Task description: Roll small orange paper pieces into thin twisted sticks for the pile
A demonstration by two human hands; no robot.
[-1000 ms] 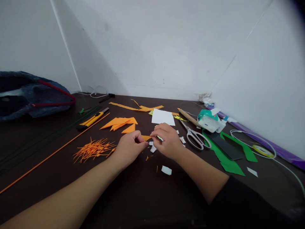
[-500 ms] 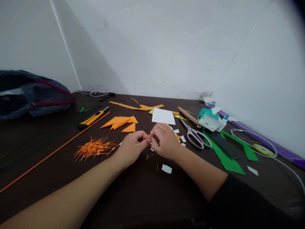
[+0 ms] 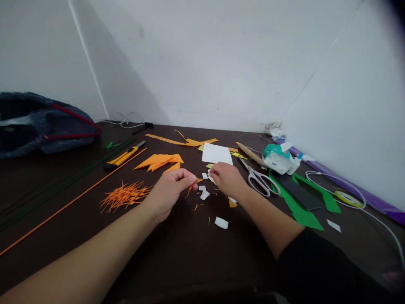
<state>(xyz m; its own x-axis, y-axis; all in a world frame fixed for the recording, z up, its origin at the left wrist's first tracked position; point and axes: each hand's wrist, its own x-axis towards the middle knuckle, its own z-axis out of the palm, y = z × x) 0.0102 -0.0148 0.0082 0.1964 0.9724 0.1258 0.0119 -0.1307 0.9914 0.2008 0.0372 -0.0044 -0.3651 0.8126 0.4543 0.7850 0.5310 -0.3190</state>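
My left hand (image 3: 173,192) has its thumb and forefinger pinched on a small orange paper piece (image 3: 199,180), whose pointed end shows past the fingertips. My right hand (image 3: 228,179) is a short way off, fingers bent and pressed together over the small white scraps (image 3: 205,175); a bit of white shows at its fingertips. More white scraps (image 3: 205,195) lie between the hands. Left of my left hand is a heap of thin orange twisted strands (image 3: 125,196). Folded orange pieces (image 3: 160,161) rest behind it, and a white sheet (image 3: 217,153) lies beyond my right hand.
Right of my right hand are scissors (image 3: 260,179), green paper (image 3: 295,211), a dark phone (image 3: 299,192) and a tissue pack (image 3: 278,159). A yellow cutter (image 3: 124,156) and a long orange stick (image 3: 76,197) lie left. A bag (image 3: 68,122) stands far left.
My hands were together at the fingertips; now they are apart. My right hand has moved right and slightly away, uncovering white scraps between them.
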